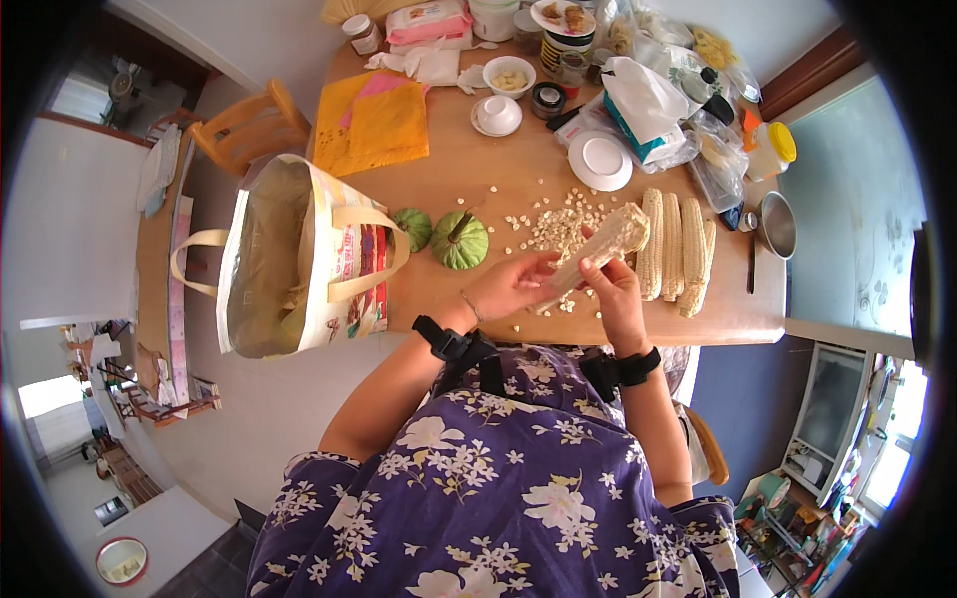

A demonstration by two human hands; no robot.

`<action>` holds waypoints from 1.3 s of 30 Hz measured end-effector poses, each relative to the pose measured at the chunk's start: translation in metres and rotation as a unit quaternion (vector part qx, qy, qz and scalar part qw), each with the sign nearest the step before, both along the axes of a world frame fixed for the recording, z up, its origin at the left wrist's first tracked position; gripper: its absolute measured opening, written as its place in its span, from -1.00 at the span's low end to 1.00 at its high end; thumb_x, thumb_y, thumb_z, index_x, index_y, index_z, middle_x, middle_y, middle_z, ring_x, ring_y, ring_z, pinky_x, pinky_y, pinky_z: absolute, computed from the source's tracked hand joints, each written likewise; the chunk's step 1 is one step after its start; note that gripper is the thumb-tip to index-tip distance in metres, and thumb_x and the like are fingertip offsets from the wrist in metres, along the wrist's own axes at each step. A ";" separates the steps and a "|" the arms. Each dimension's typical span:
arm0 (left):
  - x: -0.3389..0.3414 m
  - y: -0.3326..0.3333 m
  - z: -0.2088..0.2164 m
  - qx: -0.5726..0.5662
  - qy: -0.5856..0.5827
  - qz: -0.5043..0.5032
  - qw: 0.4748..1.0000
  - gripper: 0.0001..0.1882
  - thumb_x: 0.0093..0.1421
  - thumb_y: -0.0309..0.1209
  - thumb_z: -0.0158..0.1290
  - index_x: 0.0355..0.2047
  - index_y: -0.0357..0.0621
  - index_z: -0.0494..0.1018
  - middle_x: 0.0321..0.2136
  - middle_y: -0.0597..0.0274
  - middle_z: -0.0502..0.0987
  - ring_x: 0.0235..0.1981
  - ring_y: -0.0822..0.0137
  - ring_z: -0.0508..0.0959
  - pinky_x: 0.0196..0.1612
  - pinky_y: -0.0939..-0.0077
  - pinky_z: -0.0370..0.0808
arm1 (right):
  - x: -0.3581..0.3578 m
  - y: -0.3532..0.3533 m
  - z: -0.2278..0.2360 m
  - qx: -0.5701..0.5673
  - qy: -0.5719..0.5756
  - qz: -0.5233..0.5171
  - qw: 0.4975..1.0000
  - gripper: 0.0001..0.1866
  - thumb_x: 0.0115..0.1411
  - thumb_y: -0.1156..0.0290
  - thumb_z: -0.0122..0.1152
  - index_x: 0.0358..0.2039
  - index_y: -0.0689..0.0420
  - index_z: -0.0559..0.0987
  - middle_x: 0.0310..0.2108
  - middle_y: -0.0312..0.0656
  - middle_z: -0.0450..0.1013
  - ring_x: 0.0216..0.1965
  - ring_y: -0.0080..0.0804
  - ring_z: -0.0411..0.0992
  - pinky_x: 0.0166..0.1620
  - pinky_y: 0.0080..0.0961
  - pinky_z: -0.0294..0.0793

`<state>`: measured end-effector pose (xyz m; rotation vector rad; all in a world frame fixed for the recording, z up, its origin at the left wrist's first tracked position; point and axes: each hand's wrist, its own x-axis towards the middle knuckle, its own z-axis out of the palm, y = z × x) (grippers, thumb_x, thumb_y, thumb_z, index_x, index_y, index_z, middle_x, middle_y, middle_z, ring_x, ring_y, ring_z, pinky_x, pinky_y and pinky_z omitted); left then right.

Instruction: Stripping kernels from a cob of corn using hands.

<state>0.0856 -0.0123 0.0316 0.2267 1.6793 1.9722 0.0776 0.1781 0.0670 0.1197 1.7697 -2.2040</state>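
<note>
A pale corn cob (620, 235), partly stripped of its kernels, is held slantwise above the table's near side. My left hand (520, 282) grips its lower end, fingers curled round it. My right hand (614, 291) is closed on the cob's middle, the thumb pressed against its side. Behind and beneath the cob lies a loose heap of whitish corn kernels (561, 227), with single ones scattered round it. Just to the right, several unstripped ears of corn (673, 247) lie side by side. Two small green pumpkins (461, 240) sit left of my left hand.
A big shopping bag (314, 264) stands open at the table's left edge. Behind it lie orange cloths (389, 128). Farther back are a white bowl (509, 77), an upturned cup on a saucer (496, 116), a white plate (600, 161) and a tissue pack (643, 115). A metal bowl (777, 224) sits far right.
</note>
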 end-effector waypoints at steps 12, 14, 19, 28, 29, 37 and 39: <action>0.135 -0.117 -0.004 -0.267 -0.018 0.080 0.960 -0.71 0.16 -0.38 0.03 -0.15 -0.29 0.38 -0.46 0.28 0.50 -0.45 0.53 0.45 -0.35 0.64 0.38 | 0.014 -0.010 -0.090 0.392 0.007 0.162 0.906 -0.72 -0.10 0.27 0.35 -0.53 0.24 0.54 -0.60 -0.16 0.47 -0.54 -0.41 0.44 -0.42 -0.48 0.42; 0.170 -0.133 -0.006 -0.275 -0.044 0.109 0.954 -0.68 0.14 -0.36 0.06 -0.14 -0.28 0.38 -0.46 0.29 0.50 -0.46 0.53 0.44 -0.35 0.65 0.37 | 0.019 -0.011 -0.120 0.420 0.007 0.150 0.895 -0.70 -0.10 0.25 0.34 -0.52 0.24 0.54 -0.60 -0.13 0.48 -0.53 -0.36 0.44 -0.41 -0.46 0.43; 0.260 -0.161 -0.024 -0.277 -0.136 0.180 0.934 -0.69 0.11 -0.36 0.07 -0.15 -0.25 0.40 -0.48 0.29 0.50 -0.45 0.52 0.43 -0.35 0.63 0.37 | 0.023 -0.030 -0.149 0.478 0.002 0.103 0.872 -0.69 -0.10 0.22 0.31 -0.51 0.23 0.55 -0.58 -0.05 0.48 -0.48 -0.16 0.47 -0.36 -0.33 0.45; 0.337 -0.177 -0.085 -0.320 -0.206 0.198 0.903 -0.72 0.10 -0.35 0.09 -0.23 -0.26 0.42 -0.48 0.24 0.51 -0.47 0.45 0.49 -0.34 0.54 0.44 | 0.014 -0.036 -0.117 0.431 -0.029 0.085 0.898 -0.82 -0.07 0.43 0.27 -0.47 0.28 0.59 -0.61 -0.16 0.52 -0.54 -0.52 0.50 -0.47 -0.59 0.47; 0.339 -0.176 -0.093 -0.318 -0.207 0.200 0.903 -0.72 0.10 -0.35 0.09 -0.23 -0.26 0.42 -0.48 0.24 0.51 -0.47 0.45 0.49 -0.34 0.54 0.44 | 0.016 -0.034 -0.120 0.432 -0.028 0.087 0.897 -0.82 -0.07 0.43 0.27 -0.47 0.28 0.59 -0.61 -0.16 0.52 -0.54 -0.52 0.50 -0.47 -0.59 0.47; 0.315 -0.180 -0.179 -0.281 -0.402 0.197 0.849 -0.65 0.11 -0.23 0.10 -0.35 -0.35 0.41 -0.57 0.15 0.49 -0.63 0.35 0.51 -0.53 0.50 0.52 | 0.048 -0.034 -0.112 0.157 -0.162 0.113 0.968 -0.80 0.08 0.55 0.16 -0.30 0.42 0.51 -0.51 -0.12 0.49 -0.55 -0.47 0.47 -0.54 -0.62 0.49; 0.308 -0.181 -0.207 -0.272 -0.443 0.192 0.832 -0.60 0.13 -0.16 0.07 -0.37 -0.36 0.41 -0.59 0.10 0.49 -0.63 0.30 0.52 -0.55 0.43 0.55 | 0.060 -0.048 -0.094 0.142 -0.194 0.137 0.961 -0.80 0.10 0.54 0.15 -0.29 0.42 0.51 -0.53 -0.13 0.47 -0.55 -0.45 0.47 -0.53 -0.61 0.50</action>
